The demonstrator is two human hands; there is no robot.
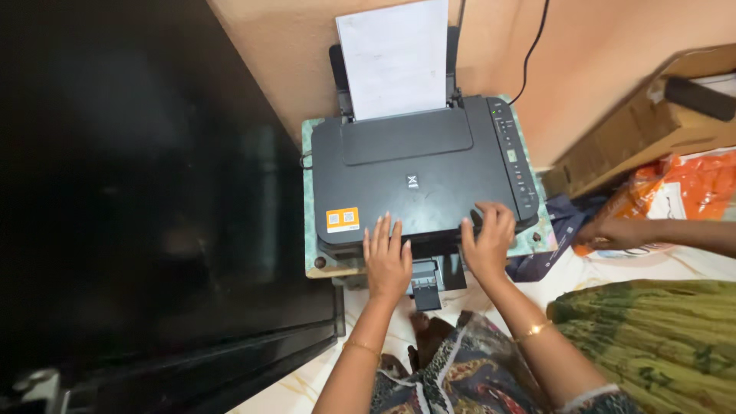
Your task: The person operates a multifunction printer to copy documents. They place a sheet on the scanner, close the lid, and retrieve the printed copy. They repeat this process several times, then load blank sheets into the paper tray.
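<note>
Both hands are down on the flat black plastic printer [414, 172], which sits on a small pale-green patterned surface [308, 230] against the wall. The left hand [387, 257] lies palm-down at the printer's front edge, fingers [383, 234] straight and slightly spread, pointing away toward the wall. The right hand [488, 238] rests just beside it on the front right corner, fingers [491, 211] curled and splayed, tips pressing the lid close to the strip of control buttons [512, 157].

The printer's long axis runs across, left to right, beyond both sets of fingertips. Directly below and between the two wrists, the black output tray [427, 282] juts out. Neither hand pinches anything. White paper sheets [395, 57] stand upright in the rear feeder, well beyond the fingers.
</note>
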